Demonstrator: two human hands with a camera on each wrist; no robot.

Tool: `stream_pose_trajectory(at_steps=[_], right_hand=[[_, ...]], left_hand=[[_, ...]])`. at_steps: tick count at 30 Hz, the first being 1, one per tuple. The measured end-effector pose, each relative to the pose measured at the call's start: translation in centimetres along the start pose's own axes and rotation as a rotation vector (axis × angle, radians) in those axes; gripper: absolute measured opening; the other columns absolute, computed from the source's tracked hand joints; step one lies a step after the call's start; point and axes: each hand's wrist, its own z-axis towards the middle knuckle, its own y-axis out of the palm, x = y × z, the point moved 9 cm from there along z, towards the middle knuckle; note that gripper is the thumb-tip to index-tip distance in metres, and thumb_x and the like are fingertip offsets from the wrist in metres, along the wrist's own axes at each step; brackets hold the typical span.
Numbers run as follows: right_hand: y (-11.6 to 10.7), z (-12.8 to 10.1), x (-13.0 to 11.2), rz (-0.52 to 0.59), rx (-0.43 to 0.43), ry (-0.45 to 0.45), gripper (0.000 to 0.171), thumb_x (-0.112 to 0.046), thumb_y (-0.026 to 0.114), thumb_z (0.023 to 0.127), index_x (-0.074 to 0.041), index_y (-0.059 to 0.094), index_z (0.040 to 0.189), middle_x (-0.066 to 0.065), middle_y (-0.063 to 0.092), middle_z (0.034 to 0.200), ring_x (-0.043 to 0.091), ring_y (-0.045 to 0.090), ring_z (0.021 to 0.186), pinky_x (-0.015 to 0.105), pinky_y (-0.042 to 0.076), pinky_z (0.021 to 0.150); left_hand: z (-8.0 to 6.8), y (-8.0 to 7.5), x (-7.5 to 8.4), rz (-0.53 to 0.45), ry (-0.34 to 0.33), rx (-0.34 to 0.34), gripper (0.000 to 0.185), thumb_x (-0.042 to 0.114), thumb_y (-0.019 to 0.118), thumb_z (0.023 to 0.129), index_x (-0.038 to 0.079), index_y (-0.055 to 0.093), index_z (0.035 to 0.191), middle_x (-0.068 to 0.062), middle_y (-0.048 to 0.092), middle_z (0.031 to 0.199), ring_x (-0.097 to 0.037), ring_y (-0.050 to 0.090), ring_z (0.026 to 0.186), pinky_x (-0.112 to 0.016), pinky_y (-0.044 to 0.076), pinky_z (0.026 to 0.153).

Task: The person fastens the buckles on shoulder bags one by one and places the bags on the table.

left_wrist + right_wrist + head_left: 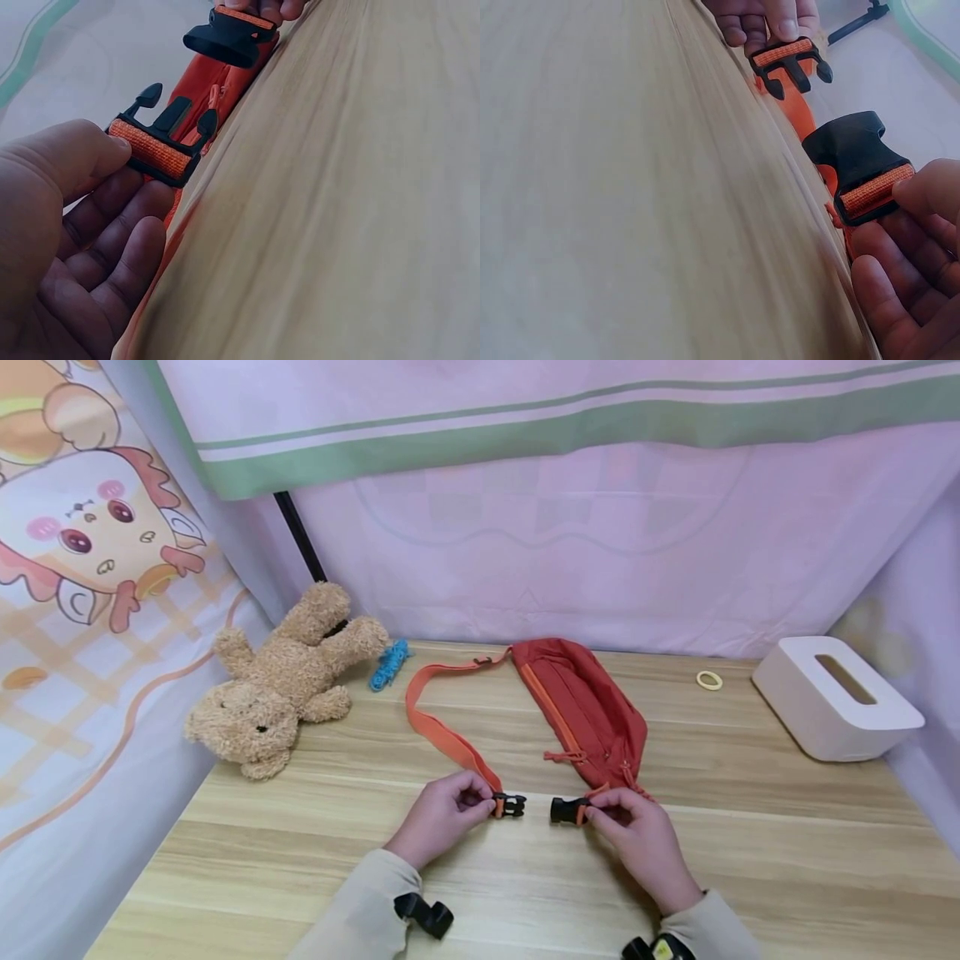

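Left hand: the left hand (442, 814) is curled, and the pronged buckle half (509, 805) is pinched by its thumb and fingers.
Right hand: the right hand (637, 831) is curled, and the socket buckle half (567, 810) is pinched.
Gap: the halves are near, facing, not touching.
Beyond the hands: the red waist bag (585, 710) lies on the table (300, 852).
Wrist views: orange webbing (154, 150) through each buckle is shown clearly.

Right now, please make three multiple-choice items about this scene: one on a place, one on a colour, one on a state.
1. Where does the teddy bear lie on the table?
A. far left
B. far right
C. near edge

2. What colour is the strap of the waist bag?
A. blue
B. orange
C. white

3. How are the buckle halves?
A. clicked together
B. apart
C. lying unheld

Answers: 1 A, it lies by the left curtain. 2 B, orange webbing shows. 3 B, a gap separates the pronged half in the left hand from the socket half in the right hand.
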Motion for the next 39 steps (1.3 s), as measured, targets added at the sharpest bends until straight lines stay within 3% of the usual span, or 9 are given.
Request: stream_pose_trajectory(at_steps=[14,21,39], right_hand=[[0.5,0.0,-0.4,0.014,-0.008,0.004,0.009,-0.006,0.078,0.086,-0.011,0.072,0.088,0.001,0.071,0.092,0.012,0.061,0.083,0.023,0.051,0.072],[0.7,-0.1,-0.6,0.039,-0.013,0.005,0.008,-0.006,0.078,0.086,-0.01,0.072,0.089,0.002,0.071,0.092,0.011,0.061,0.081,0.023,0.051,0.072],[1.1,-0.1,-0.9,0.035,-0.026,0.023,0.007,-0.008,0.078,0.088,-0.009,0.072,0.091,0.003,0.072,0.095,0.012,0.061,0.084,0.023,0.051,0.073]], left_hand=[[0.2,0.5,0.3,-0.006,0.03,0.0,0.007,0.013,0.074,0.092,0.016,0.068,0.093,0.008,0.068,0.089,-0.008,0.062,0.079,-0.025,0.054,0.07],[0.3,0.9,0.1,-0.012,0.004,-0.016,0.007,0.015,0.073,0.093,0.019,0.067,0.092,0.01,0.067,0.089,-0.008,0.062,0.081,-0.025,0.054,0.072],[0.5,1.4,0.5,-0.033,0.026,-0.025,0.006,0.014,0.073,0.093,0.017,0.067,0.093,0.01,0.068,0.09,-0.007,0.064,0.081,-0.025,0.055,0.072]])
